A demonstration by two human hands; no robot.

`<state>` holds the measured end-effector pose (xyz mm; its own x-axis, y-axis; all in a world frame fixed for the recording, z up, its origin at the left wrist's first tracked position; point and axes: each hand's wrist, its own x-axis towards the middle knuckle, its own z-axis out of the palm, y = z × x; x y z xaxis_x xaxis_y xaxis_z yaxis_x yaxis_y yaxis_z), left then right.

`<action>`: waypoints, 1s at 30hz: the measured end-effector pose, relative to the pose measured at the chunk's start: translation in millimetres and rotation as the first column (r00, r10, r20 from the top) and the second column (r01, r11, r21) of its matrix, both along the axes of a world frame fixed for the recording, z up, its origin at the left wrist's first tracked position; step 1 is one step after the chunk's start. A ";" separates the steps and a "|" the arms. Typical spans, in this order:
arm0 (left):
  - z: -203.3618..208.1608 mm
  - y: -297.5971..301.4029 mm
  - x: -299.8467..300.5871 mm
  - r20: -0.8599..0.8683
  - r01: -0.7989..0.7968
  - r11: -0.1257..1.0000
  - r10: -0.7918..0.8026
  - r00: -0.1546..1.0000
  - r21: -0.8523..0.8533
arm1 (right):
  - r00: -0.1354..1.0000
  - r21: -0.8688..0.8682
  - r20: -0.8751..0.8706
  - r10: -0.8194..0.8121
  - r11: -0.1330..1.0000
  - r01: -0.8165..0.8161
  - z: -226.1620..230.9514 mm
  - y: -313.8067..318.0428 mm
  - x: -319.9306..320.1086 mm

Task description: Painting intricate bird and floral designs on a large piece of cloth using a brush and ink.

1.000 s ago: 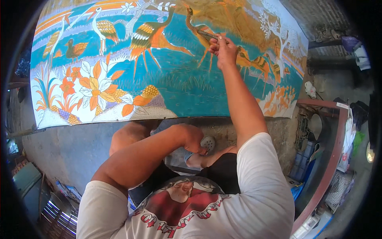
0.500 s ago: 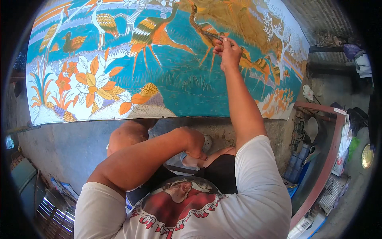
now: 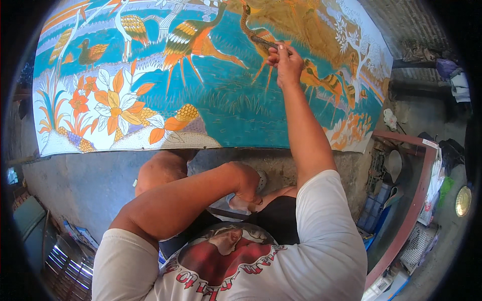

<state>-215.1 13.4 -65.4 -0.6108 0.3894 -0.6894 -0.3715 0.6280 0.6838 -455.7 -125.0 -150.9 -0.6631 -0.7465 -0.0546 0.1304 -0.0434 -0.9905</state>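
Note:
A large painted canvas [image 3: 241, 125] spreads in front of me, with cranes, flowers and ducks on teal and orange grounds. Over its upper middle, my right hand [image 3: 287, 65] pinches a thin dark paintbrush [image 3: 268, 44]. The brush's tip lies against a brown long-necked bird [image 3: 251, 33] with orange legs. My left hand [image 3: 246, 183] hangs low between my legs, next to my lower leg and foot, its fingers pointing down and partly hidden. I cannot make out anything held in it.
A reddish wooden frame [image 3: 427, 170] stands at the right, with a blue plastic container [image 3: 372, 210] beside it. A perforated white basket [image 3: 416, 243] and a round golden lid [image 3: 463, 201] lie further right. My knee [image 3: 159, 175] is just below the canvas edge.
My right hand has shifted slightly left with the paintbrush, staying at the same bird. The left hand stays almost where it was.

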 end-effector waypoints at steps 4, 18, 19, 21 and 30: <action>-2.6 0.8 0.6 -0.018 -0.020 1.000 0.019 1.000 -0.017 | 1.000 0.005 0.002 0.016 1.000 -0.016 -0.9 -3.0 -0.1; -4.3 3.8 -1.2 -0.060 -0.005 1.000 0.006 0.998 0.013 | 0.997 0.083 -0.053 0.048 0.996 -0.044 -9.7 10.2 -12.6; -4.0 3.8 -1.4 -0.060 -0.005 1.000 0.006 0.998 0.014 | 0.998 0.073 -0.053 0.043 0.997 -0.039 -10.6 11.8 -12.8; -3.0 3.8 -1.3 -0.051 -0.007 1.000 0.008 0.999 0.009 | 0.998 0.063 -0.053 0.037 0.997 -0.033 -12.0 14.4 -13.4; -1.2 4.3 -2.6 -0.047 -0.029 1.000 0.029 0.998 0.003 | 0.997 0.100 -0.053 0.051 0.994 -0.046 -16.3 24.6 -16.3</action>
<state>-217.7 17.7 -66.6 -0.6533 0.3726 -0.6591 -0.3569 0.6162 0.7021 -472.0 -100.4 -167.2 -0.6305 -0.7706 -0.0932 0.0745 0.0594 -0.9954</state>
